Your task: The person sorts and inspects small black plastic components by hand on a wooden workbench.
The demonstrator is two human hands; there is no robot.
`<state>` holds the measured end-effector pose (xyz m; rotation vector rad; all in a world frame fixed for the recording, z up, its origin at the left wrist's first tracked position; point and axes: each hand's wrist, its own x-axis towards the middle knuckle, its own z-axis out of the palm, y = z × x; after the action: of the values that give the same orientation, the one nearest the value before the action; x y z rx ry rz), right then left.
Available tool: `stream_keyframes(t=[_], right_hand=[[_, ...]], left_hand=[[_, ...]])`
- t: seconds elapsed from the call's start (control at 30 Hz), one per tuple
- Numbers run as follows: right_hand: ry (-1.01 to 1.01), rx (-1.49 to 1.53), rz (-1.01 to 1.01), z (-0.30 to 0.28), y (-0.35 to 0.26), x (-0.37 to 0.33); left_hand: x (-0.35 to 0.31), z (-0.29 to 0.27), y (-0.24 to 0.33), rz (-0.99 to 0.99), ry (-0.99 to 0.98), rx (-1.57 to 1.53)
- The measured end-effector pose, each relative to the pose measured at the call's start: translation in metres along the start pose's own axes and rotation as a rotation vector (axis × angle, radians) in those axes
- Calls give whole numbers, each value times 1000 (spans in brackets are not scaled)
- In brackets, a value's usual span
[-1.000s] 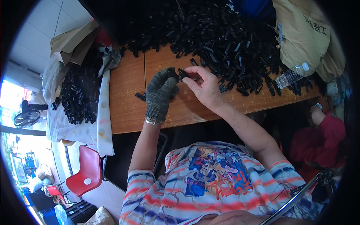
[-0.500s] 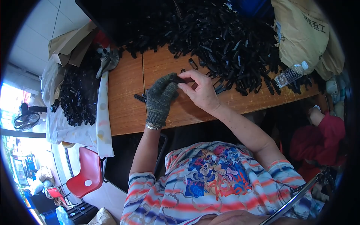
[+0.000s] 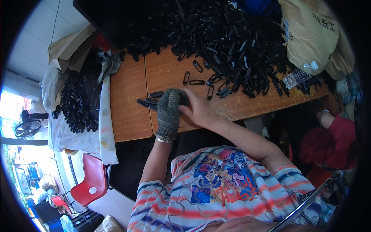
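"What is being grasped?"

"That cannot be told. Just left of the frame's centre, the gloved left hand (image 3: 169, 112) is being curled, and its fingertips are being met by the bent fingers of the bare right hand (image 3: 201, 110). Whatever may be pinched between them is being hidden by the hands themselves."

"And just beyond the hands?"

"Left of the glove, a small cluster of black pieces (image 3: 156, 94) is being supported by the brown wooden table (image 3: 129, 116). Above the right hand, a few loose black frames (image 3: 197, 82) are being seen lying apart."

"And farther out?"

"Across the top of the frame, a large black heap (image 3: 232, 46) is being formed by many similar pieces. At the upper right, a clear bottle (image 3: 300, 75) is being seen beside a brown paper bag (image 3: 309, 38). At the left, a second black heap (image 3: 79, 96) is being bordered by a pale spotted cloth (image 3: 107, 127); below it, a red chair (image 3: 89, 179) is being shown."
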<state>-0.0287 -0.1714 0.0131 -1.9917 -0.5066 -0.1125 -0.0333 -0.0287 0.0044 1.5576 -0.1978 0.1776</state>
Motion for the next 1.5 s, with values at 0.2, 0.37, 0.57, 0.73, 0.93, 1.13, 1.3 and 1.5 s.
stream_keyframes(t=[0.2, 0.37, 0.57, 0.73, 0.93, 1.13, 1.3, 1.5], right_hand=[[17, 86, -57, 8, 1, 13], [-213, 40, -7, -10, 6, 41], [-229, -533, -299, -31, 42, 69], [-381, -704, -264, -37, 53, 76], [-128, -247, -233, -54, 54, 73], [-72, -95, -140, -58, 54, 57], [-142, -493, -75, -47, 52, 51], [-150, -534, 29, -50, 39, 56]], left_hand=[[11, -13, 5, -101, -62, -149], [29, -42, 12, 218, -154, 773], [60, -53, 29, 369, -512, 1313], [122, -21, 22, -14, -108, 1035], [191, -14, -29, 368, -278, 1447], [196, -18, -26, 164, -398, 1291], [172, -20, -8, -76, -349, 1278], [123, -30, -9, -110, -183, 749]])
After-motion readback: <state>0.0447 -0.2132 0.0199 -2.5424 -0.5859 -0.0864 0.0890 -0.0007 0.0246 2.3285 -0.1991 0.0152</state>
